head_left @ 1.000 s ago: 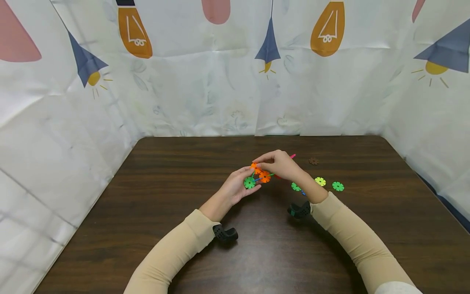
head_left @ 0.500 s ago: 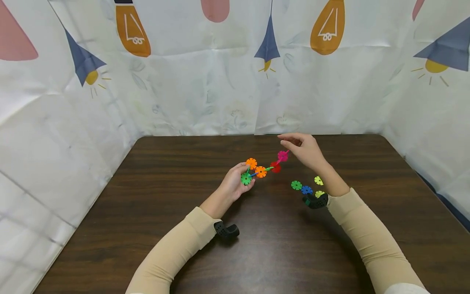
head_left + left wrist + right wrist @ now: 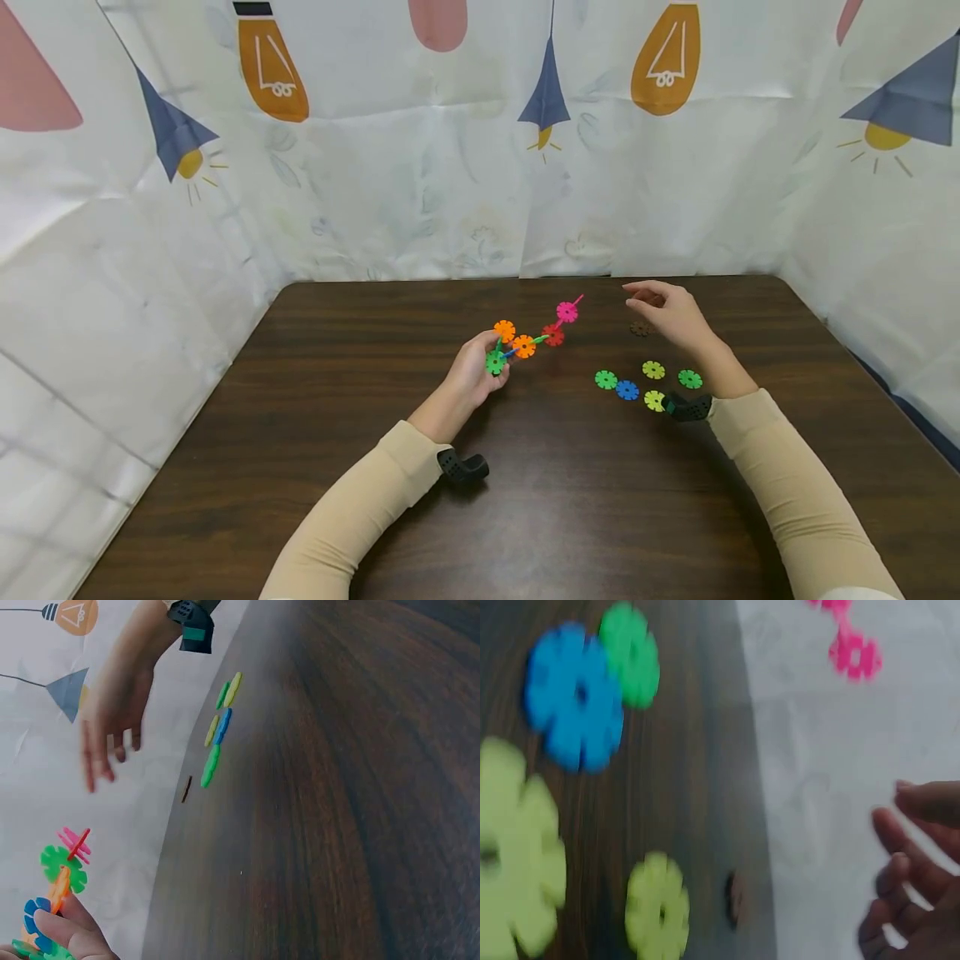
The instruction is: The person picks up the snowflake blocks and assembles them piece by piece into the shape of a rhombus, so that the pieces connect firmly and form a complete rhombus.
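Note:
A chain of interlocking snowflake discs (image 3: 524, 346), in green, blue, orange, red and pink, is in my left hand (image 3: 465, 372). Thumb and fingers pinch it at its green and blue end; the pink end reaches up to the right, above the table. My right hand (image 3: 678, 318) hovers with loosely bent fingers and nothing in its grasp, as the right wrist view confirms. Closest to it in the head view is a brown disc (image 3: 641, 329) on the table. The left wrist view shows the chain's green disc (image 3: 63, 868) beyond my thumb.
Several loose discs lie on the dark wooden table (image 3: 570, 500) right of centre: a blue disc (image 3: 627, 390), a green disc (image 3: 690, 379) at the right, a yellow disc (image 3: 653, 370) and others. A printed curtain (image 3: 465, 192) hangs behind the table's far edge.
My right hand has let go of the chain's orange disc and moved right, to over the brown disc. The chain, held in my left hand, has shifted slightly left.

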`<act>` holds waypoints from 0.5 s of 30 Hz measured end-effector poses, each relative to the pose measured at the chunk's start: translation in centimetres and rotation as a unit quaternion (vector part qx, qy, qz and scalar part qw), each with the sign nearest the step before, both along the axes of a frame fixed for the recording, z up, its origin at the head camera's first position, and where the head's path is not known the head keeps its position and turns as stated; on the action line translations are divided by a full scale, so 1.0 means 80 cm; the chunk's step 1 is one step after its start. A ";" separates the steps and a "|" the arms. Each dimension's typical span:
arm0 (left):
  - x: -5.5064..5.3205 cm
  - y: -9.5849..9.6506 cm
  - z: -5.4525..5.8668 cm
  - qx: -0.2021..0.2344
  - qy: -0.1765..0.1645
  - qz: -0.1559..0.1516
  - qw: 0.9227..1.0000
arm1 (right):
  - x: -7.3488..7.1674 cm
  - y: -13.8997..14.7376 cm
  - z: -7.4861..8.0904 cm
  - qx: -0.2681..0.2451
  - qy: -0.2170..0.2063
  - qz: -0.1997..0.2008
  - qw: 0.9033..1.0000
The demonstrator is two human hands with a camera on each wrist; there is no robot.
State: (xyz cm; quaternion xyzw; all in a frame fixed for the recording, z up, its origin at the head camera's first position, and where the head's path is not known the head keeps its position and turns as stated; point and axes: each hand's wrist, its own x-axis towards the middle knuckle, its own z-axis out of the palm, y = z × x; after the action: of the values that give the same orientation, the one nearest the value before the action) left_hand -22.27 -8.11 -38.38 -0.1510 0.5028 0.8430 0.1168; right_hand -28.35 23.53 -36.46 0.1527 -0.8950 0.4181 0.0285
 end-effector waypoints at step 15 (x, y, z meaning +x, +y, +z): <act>-0.002 -0.003 -0.003 0.007 -0.016 0.002 1.000 | -0.026 0.046 -0.029 0.054 -0.122 0.020 0.991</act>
State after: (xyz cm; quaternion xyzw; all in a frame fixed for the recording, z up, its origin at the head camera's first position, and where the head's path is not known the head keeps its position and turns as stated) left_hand -22.46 -8.35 -38.62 -0.1651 0.4949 0.8440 0.1240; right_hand -30.41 27.18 -38.79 0.1196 -0.9098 0.3854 -0.0971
